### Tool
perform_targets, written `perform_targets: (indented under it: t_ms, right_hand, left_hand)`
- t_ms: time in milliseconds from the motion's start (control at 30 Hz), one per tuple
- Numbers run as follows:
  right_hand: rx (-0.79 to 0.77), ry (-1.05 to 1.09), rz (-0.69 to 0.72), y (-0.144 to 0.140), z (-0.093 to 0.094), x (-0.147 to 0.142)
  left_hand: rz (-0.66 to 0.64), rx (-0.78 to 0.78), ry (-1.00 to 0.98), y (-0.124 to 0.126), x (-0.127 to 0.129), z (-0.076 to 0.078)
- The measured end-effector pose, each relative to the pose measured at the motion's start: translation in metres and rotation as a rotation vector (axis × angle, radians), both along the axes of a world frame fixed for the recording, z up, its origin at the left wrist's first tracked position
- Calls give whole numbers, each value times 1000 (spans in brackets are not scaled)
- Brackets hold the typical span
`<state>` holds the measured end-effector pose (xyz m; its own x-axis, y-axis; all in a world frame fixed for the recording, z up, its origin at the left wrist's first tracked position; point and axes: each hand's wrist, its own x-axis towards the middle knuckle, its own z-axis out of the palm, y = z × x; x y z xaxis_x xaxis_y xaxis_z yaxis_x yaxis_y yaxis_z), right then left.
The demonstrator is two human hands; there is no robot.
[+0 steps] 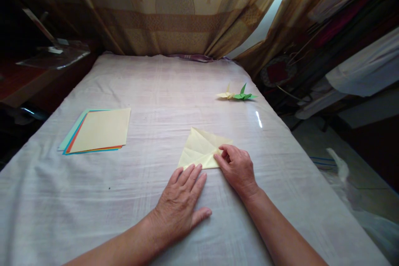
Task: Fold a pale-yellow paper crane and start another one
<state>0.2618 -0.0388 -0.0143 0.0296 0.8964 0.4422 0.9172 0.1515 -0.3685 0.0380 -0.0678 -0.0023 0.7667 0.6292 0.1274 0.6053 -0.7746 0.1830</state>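
Head view: left hand [181, 203] lies flat, palm down, on the pale cloth-covered table [156, 91], fingers straight and slightly spread, thumb out to the side, gripping nothing; its fingertips [190, 171] touch the near edge of the partly folded pale-yellow paper sheet [199, 147]. Forearm comes in from the lower left, low over the cloth. Right hand [237, 167] sits at the paper's right near corner, fingers curled down, tips pressing on a folded flap; thumb is tucked under, can't tell whether the flap is pinched or only pressed. Right forearm enters from the lower right. The paper lies flat on the cloth at table centre, creases visible, folded into a rough kite or triangle shape pointing away from the person. Left of it, well apart: a flat stack of coloured paper squares [98, 131], yellow on top, with orange, blue and light-green edges showing. Far right near the table edge: a small pale-yellow folded paper crane [227, 94] just beside a small green folded paper crane [245, 94], well apart from both hands. Patterned brown-gold curtain [174, 8] hangs behind the table's far end. Nothing lies between the hands and the paper.
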Motion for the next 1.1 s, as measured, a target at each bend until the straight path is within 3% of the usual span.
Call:
perform_targets:
  t_ms: [167,300,467,833,1100]
  right_hand:
    - [74,-67,86,-5,8,-10]
    - [-14,-38,135,-11,11,-24]
    - [-136,1,63,-16,9,-23]
    - [-146,50,-135,-28,3,11]
    - [-309,-19,-247,-22,0,13]
  left_hand:
    - [-3,38,-11,2,1,1]
    - [20,28,-20,2,1,-1]
    - [29,-13,-34,2,1,-2]
    - [0,77,-84,7,-4,-8]
    - [-87,106,-62,15,-45,-7]
